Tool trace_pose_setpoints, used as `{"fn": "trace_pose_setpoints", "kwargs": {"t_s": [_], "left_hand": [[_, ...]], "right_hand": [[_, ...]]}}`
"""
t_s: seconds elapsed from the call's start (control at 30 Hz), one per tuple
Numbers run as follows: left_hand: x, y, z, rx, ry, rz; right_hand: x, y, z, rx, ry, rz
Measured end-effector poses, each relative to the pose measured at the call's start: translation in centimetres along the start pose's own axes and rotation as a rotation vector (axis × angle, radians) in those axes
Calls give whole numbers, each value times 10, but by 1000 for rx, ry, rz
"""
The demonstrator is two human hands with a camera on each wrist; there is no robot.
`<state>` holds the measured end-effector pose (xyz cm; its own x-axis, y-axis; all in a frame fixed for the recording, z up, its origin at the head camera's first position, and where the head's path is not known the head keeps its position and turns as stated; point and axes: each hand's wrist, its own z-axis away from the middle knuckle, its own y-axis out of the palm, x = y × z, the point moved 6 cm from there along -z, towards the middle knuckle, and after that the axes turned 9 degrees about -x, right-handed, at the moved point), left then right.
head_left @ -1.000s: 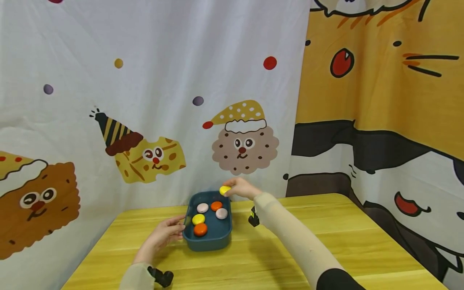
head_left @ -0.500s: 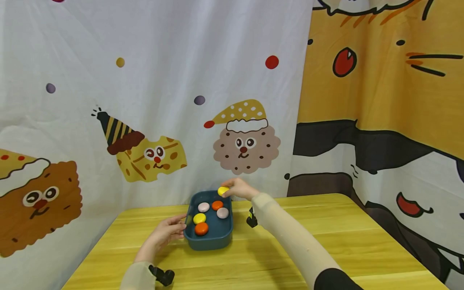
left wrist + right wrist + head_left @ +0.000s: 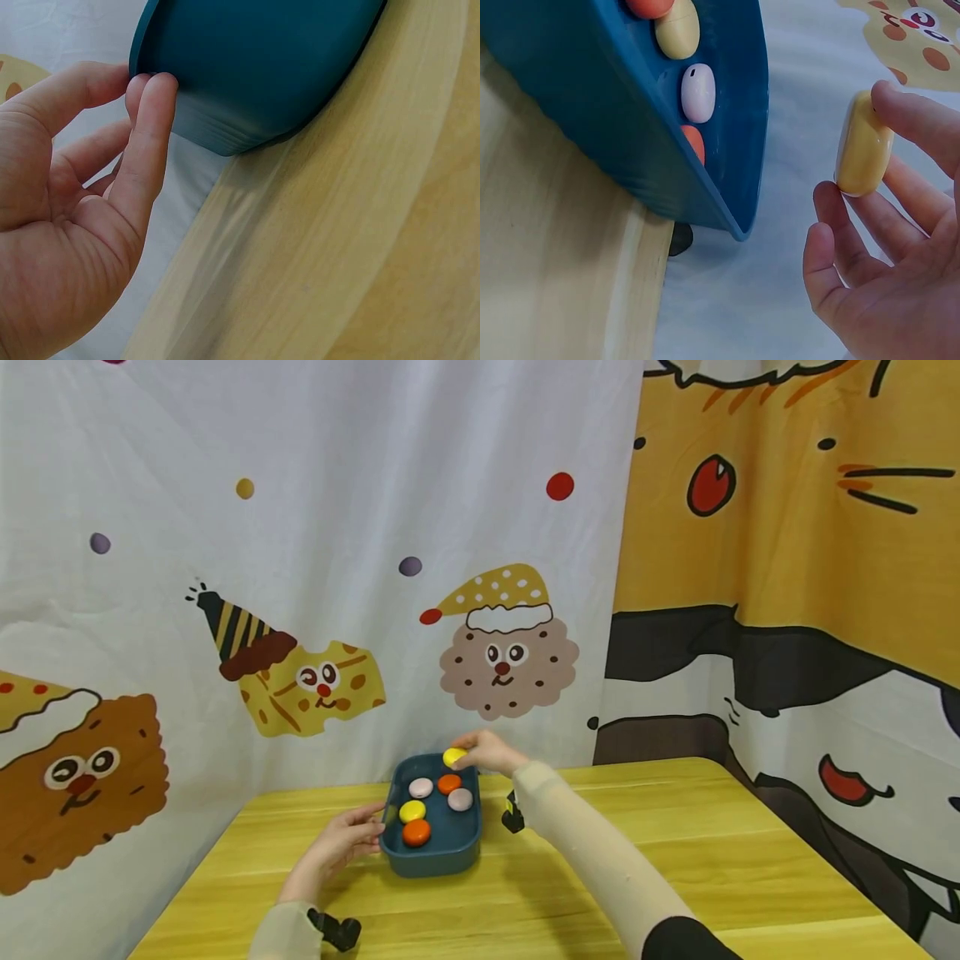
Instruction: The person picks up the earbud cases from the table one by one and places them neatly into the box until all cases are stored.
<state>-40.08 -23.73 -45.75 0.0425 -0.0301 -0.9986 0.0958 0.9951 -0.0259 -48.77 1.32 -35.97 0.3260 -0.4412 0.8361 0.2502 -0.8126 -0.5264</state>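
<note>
A dark blue, deep rectangular box (image 3: pixel 433 863) stands on the table with several smooth, rounded discs inside. They include a yellow one (image 3: pixel 412 812), two orange ones, one of them the near orange disc (image 3: pixel 417 833), and two pale pinkish ones, such as the pale disc (image 3: pixel 698 93). My left hand (image 3: pixel 345 841) holds the box's left rim, its thumb (image 3: pixel 152 124) against the outer wall. Over the box's far right corner, my right hand (image 3: pixel 486 752) pinches another yellow disc (image 3: pixel 865 146), with a whitish underside, between thumb and fingertips.
The wood-patterned table (image 3: pixel 600 843) reaches back to a white curtain (image 3: pixel 330 468) printed with cartoon snacks. A second patterned curtain (image 3: pixel 780 560) hangs along the right side. Black straps and mounts sit on both wrists, such as the left mount (image 3: pixel 335 930).
My right hand has shifted slightly left with the yellow disc, bringing it further over the box's far end. The left hand and the box have stayed in place.
</note>
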Motion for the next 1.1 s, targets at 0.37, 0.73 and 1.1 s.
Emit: {"fn": "trace_pose_setpoints", "kwargs": {"t_s": [0.37,0.73,1.1], "left_hand": [[4,-2,-3,-12,0,7],[4,0,-3,39,45,27],[3,0,-4,-5,3,15]], "right_hand": [[-3,12,-2,8,-8,-8],[-6,23,1,-10,13,25],[-4,31,1,-3,18,-8]]}}
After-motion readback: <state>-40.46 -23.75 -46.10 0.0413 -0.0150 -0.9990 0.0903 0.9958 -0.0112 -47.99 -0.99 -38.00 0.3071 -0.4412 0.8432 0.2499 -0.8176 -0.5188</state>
